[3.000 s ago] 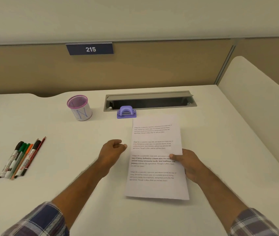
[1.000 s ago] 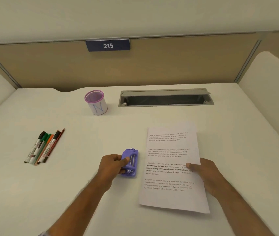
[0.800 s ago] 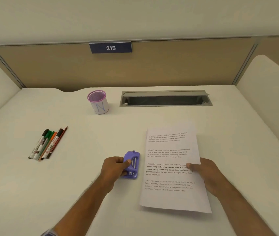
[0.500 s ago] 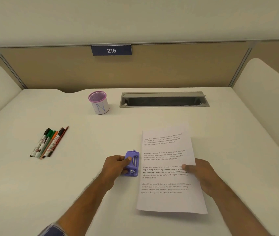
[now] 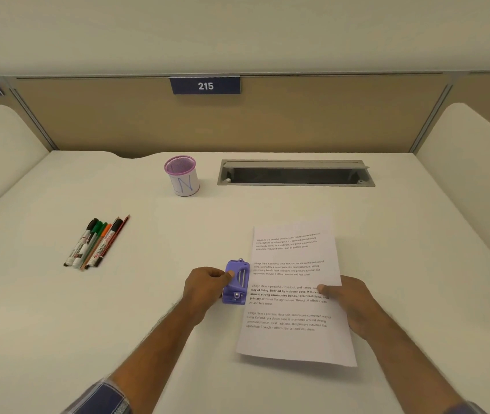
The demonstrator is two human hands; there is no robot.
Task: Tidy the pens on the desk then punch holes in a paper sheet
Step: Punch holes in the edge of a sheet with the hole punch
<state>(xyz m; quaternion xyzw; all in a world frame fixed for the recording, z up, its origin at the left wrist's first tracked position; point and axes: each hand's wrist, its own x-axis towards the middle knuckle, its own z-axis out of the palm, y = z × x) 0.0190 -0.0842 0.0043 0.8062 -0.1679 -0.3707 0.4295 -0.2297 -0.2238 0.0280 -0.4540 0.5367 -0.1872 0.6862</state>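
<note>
Cubicle booth, tan partition at the top of the frame bearing a number plate "215" (image 5: 205, 85); white tabletop (image 5: 417, 249) below it, with a grey cable trough (image 5: 296, 173) recessed at upper centre.

Item: pink mesh pen cup (image 5: 181, 175), upper centre, upright, apparently holding nothing. Item: pens (image 5: 96, 243), a bundle lying side by side at the left of the frame, well apart from the cup, so the tidying did not look done.

Item: paper sheet (image 5: 293, 294), printed, lying flat at lower centre-right. Item: purple hole punch (image 5: 235, 282), just beside the sheet's left edge, tipped up so that its metal parts faced the viewer.

Left hand (image 5: 206, 289): grip closed round the punch, thumb on its top. Right hand (image 5: 350, 306): thumb pressed on the sheet's right margin; whether the fingers lay under the paper could not be told.

Risks noted, as judgement: the edge looked not yet seated in the punch's slot, so pressing at that point would likely miss or clip the margin. A punch held tilted could set the holes crooked. A sheet pinned on one side only might swivel or buckle when pushed in. The pens might be left unsorted.
</note>
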